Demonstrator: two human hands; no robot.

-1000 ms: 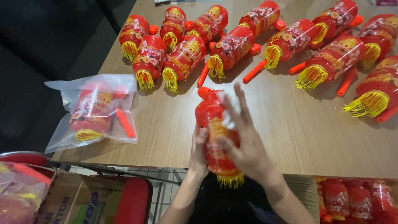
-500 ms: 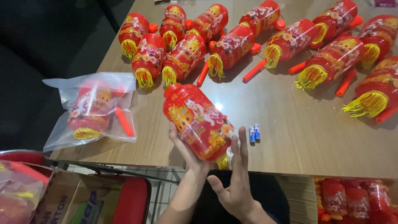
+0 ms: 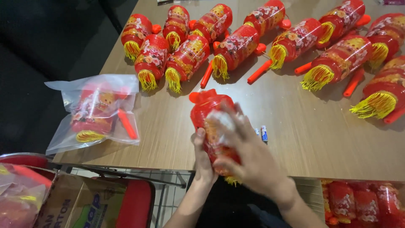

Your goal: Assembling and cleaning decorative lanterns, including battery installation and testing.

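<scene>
Both my hands hold one red cylinder lantern (image 3: 206, 110) with gold print and a yellow tassel fringe at its near end, just above the table's front edge. My left hand (image 3: 203, 158) grips it from the left side and below. My right hand (image 3: 247, 154) lies over its top and right side, fingers spread, covering much of it. Two small batteries (image 3: 261, 133) lie on the wooden table (image 3: 295, 135) just right of the lantern.
Several more red lanterns (image 3: 236, 44) with orange handles lie in rows across the far half of the table. A clear plastic bag (image 3: 97, 112) holding a lantern lies at the left. A cardboard box (image 3: 76, 207) and a red chair (image 3: 135, 204) stand below left; more lanterns (image 3: 363, 202) at lower right.
The lantern was raised and tilted in my left hand half a second ago; now it is back down with my right hand laid over it. The batteries appeared on the table.
</scene>
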